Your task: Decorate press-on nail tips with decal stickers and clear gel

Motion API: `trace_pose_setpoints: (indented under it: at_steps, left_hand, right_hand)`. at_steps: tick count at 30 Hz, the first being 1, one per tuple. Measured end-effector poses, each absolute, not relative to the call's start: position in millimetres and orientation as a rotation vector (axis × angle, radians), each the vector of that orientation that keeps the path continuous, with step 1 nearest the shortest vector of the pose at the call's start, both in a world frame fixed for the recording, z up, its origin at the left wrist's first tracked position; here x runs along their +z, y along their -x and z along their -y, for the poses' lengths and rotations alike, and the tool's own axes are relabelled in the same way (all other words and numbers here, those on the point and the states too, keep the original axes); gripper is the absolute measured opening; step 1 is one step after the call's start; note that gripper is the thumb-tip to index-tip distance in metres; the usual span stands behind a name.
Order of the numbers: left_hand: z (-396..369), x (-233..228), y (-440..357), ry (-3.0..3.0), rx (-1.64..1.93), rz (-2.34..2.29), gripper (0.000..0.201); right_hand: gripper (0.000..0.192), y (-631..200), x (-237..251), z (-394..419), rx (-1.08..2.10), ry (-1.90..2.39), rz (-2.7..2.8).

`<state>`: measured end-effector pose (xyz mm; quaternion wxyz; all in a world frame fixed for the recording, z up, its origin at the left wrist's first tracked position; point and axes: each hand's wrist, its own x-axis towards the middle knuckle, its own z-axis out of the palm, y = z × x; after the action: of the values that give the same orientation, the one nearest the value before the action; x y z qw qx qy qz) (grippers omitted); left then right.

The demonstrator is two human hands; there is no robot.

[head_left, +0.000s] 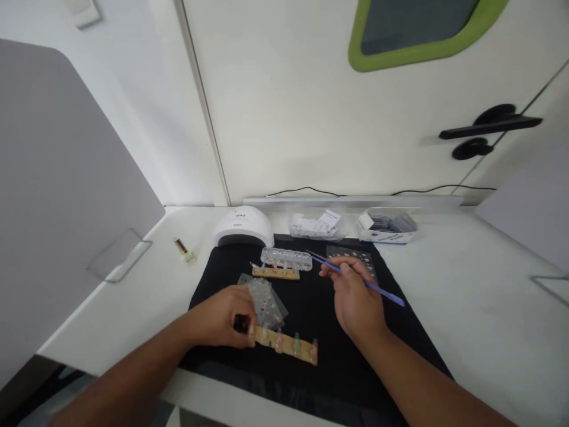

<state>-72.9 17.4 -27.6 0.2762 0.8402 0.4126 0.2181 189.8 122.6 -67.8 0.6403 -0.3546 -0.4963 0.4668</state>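
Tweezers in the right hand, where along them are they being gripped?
The right hand pinches the purple tweezers near their middle, with the fine tips pointing left and the back end sticking out to the right.

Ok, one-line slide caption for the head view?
Right hand holds purple tweezers; left hand steadies a wooden nail-tip strip on a black mat.

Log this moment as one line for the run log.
left hand: grips wooden nail strip | right hand: holds purple tweezers | black mat | lamp behind

a partitioned nail-art workstation: white curing lamp (243,227), black mat (311,308), practice-nail strips (284,343)
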Motion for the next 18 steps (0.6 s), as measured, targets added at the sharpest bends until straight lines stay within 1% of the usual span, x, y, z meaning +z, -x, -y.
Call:
trace_pose_setpoints:
  at_steps: [4, 7, 10, 13, 15, 18]
  left_hand:
    - [12, -3, 106, -2.18, 0.781, -1.362, 0.01]
    - [32, -1, 134, -2.107, 0.924, -1.624, 0.008]
    - [44, -9, 150, -2.055, 1.0, -1.798, 0.007]
    - [51, -22, 153, -2.035, 1.021, -1.855, 0.007]
    - [55, -31, 150, -2.028, 1.025, -1.845, 0.007]
    - [62, -42, 147, -2.015, 1.045, -1.802, 0.007]
  right_hand:
    - [0.033, -195, -70, -128, 1.023, 0.759, 1.079]
    - [0.033, -196, -73, -134, 0.997, 0.717, 1.066]
    - [0.033, -191, -76, -137, 0.965, 0.672, 1.093]
    - [0.029, -183, -74, -130, 0.888, 0.62, 1.175]
    - [0.023, -181, -64, -117, 0.793, 0.565, 1.266]
    - [0.012, -186, -35, -91, 0.634, 0.427, 1.473]
